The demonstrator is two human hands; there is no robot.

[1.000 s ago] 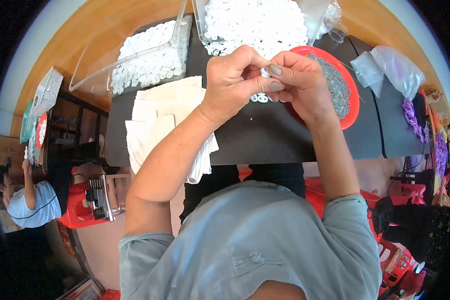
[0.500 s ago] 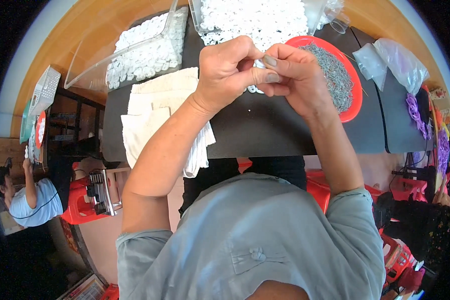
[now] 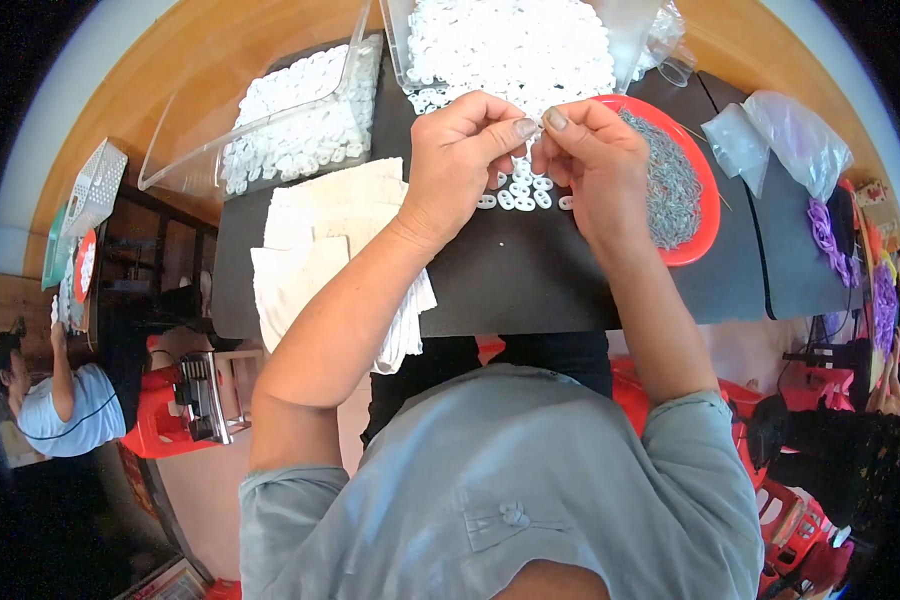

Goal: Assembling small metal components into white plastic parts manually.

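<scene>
Fingers (image 3: 500, 140): thumb and forefinger of left hand (image 3: 455, 165) and right hand (image 3: 607, 165) drawn into close pinches, tips near each other; cannot tell whether either grips a small piece

White two-holed pieces (image 3: 523, 203): loose cluster lying just below the fingertips, flat on the table (image 3: 530, 285)

Big clear bin (image 3: 395, 45): beyond the hands, heaped with the same sort of white pieces, more of them spread in front

Left clear box (image 3: 185, 150): part-filled, white pieces banked toward its right side

Red bowl (image 3: 711, 200): just beside right hand, holding a mass of small grey parts (image 3: 673, 190)

Printed sheet (image 3: 175, 580): lower left edge, markings too small to read

Surface: dark top; cream cloths (image 3: 315, 215) layered, partly behind left forearm; clear plastic bags (image 3: 795, 145) and purple cord (image 3: 823, 235) at right

Room: person in light blue top (image 3: 75, 410) far left, red plastic seat (image 3: 155, 415) near them, pale pinkish floor (image 3: 205, 500)
</scene>
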